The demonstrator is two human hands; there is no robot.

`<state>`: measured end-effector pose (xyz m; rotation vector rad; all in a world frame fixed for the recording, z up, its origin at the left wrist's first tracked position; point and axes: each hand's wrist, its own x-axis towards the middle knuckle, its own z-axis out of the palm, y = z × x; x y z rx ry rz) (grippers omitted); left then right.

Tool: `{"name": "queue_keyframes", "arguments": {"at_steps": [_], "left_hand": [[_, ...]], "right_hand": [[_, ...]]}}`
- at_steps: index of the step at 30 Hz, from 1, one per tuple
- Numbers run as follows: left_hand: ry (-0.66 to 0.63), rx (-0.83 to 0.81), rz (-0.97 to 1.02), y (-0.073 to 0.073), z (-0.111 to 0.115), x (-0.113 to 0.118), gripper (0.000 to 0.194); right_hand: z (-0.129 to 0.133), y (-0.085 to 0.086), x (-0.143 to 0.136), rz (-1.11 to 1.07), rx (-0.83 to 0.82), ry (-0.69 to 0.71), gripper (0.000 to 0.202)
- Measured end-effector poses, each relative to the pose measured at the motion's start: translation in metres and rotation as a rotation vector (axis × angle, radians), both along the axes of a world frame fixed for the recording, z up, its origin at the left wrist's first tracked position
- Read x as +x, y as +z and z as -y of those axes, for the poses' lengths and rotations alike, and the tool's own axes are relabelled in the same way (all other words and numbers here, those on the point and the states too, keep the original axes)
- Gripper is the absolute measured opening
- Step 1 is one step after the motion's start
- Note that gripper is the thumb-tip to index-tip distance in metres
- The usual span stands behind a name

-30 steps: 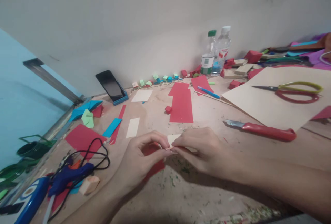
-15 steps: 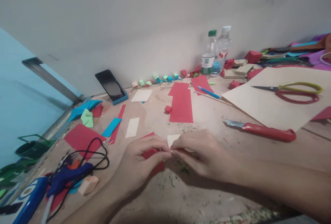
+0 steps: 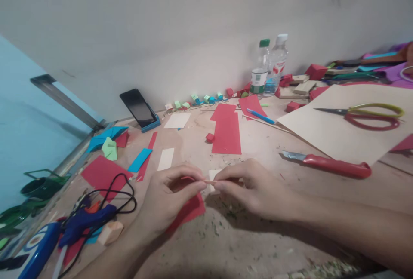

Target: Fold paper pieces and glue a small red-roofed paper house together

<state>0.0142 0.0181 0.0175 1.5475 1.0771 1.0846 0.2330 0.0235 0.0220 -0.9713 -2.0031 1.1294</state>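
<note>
A thin, pale orange strip (image 3: 210,181), looking like folded paper seen edge-on, spans the gap between my hands. My left hand (image 3: 176,195) pinches its left end between thumb and fingers. At the other end, my right hand (image 3: 254,188) pinches it the same way. Below my left hand lies a piece of red paper (image 3: 193,210), partly covered by the fingers. A small cream paper piece (image 3: 213,175) rests on the table behind the strip, half hidden by my right hand. A tiny red paper cube (image 3: 210,137) sits beyond, beside a larger red sheet (image 3: 227,135).
To the right lie a red-handled knife (image 3: 337,166) and scissors (image 3: 371,113) on a cream sheet (image 3: 309,115). A blue glue gun (image 3: 88,223) with a black cord is at left. Behind stand a phone (image 3: 138,107) and two bottles (image 3: 259,75) (image 3: 278,66).
My hands have drawn slightly apart, the left one moving left, so more of the pale strip shows between the fingertips. The view has shifted slightly.
</note>
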Motion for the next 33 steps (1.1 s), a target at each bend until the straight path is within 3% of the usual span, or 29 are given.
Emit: {"name": "queue_keyframes", "arguments": {"at_steps": [6, 15, 21, 27, 33], "left_hand": [[-0.050, -0.104, -0.130, 0.000, 0.001, 0.004, 0.005], [0.051, 0.164, -0.387, 0.002, 0.005, 0.004, 0.022], [-0.043, 0.224, -0.445, 0.003, 0.008, 0.007, 0.025], [-0.143, 0.228, -0.452, 0.001, 0.010, 0.004, 0.024], [0.048, 0.209, -0.459, -0.001, 0.000, 0.001, 0.029]], "right_hand": [[0.002, -0.006, -0.001, 0.039, 0.007, 0.022, 0.026], [0.000, -0.001, -0.001, 0.126, 0.064, 0.006, 0.030], [0.001, -0.002, 0.001, 0.162, 0.126, 0.072, 0.036], [0.002, -0.003, 0.000, 0.176, 0.071, 0.091, 0.029], [-0.007, 0.002, 0.002, 0.078, -0.019, -0.047, 0.031]]}}
